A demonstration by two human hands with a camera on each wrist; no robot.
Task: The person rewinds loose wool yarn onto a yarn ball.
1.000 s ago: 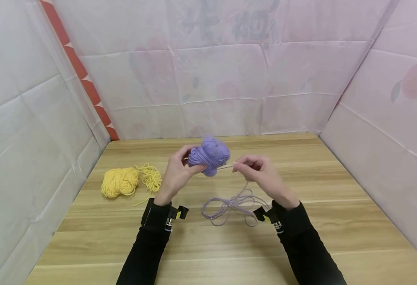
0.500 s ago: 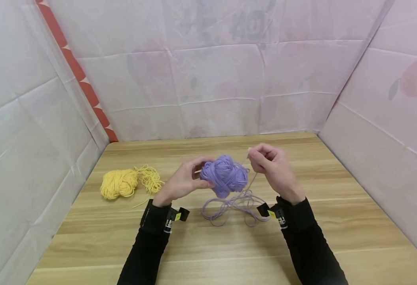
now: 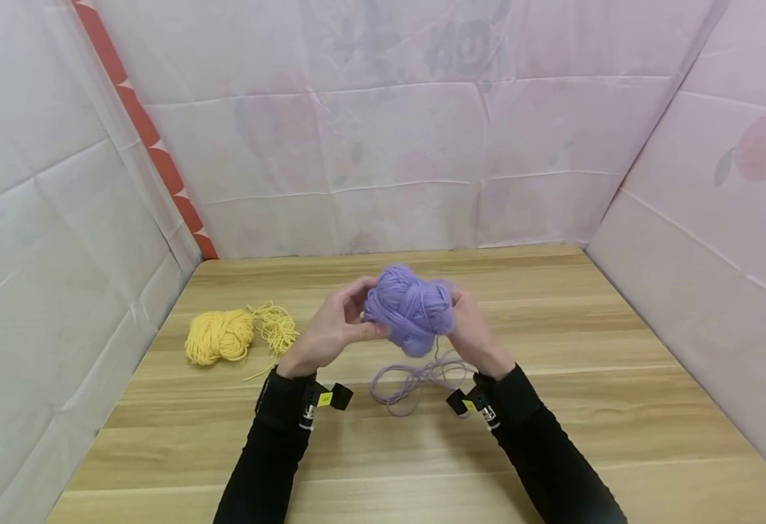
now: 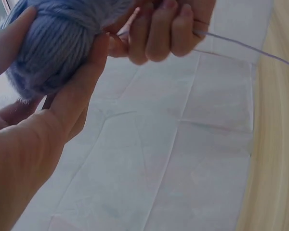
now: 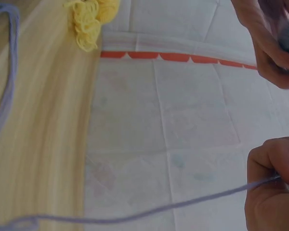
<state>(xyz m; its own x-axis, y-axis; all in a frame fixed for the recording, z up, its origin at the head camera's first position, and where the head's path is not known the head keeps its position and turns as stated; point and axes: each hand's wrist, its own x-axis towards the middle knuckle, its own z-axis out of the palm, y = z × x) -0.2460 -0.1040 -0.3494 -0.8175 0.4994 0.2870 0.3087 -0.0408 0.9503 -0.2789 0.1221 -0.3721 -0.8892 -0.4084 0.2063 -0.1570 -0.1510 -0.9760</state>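
Up over the bench (image 3: 618,364), the left hand (image 3: 330,331) and right hand (image 3: 477,338) sit close together: the former's fingers wrap the purple yarn ball (image 3: 414,306), probably light, squashable, best cradled around its middle; the latter's grip a thin strand (image 5: 149,211), likely prone to slipping.

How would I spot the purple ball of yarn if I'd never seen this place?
Find the wooden table, then the left hand and right hand over it. The purple yarn ball is the thick bundle between them, gripped by the left. Unlike the yellow yarn and loose purple strands on the table, it is held aloft.
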